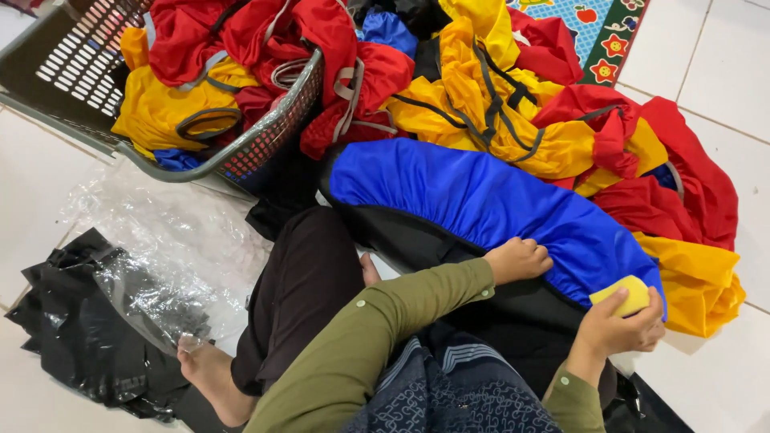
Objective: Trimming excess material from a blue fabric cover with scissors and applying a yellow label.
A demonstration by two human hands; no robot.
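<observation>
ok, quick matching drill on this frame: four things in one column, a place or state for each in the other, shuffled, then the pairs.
Things:
1. left hand
2. right hand
3. grey basket
4. clear plastic sheet

Places or states:
A. on the tiled floor, beside black bags
B. pressed on the edge of the blue cover
C. tipped, with red and yellow fabric in it
D. closed around a yellow block

Pairs: 1-B, 2-D, 3-C, 4-A
</observation>
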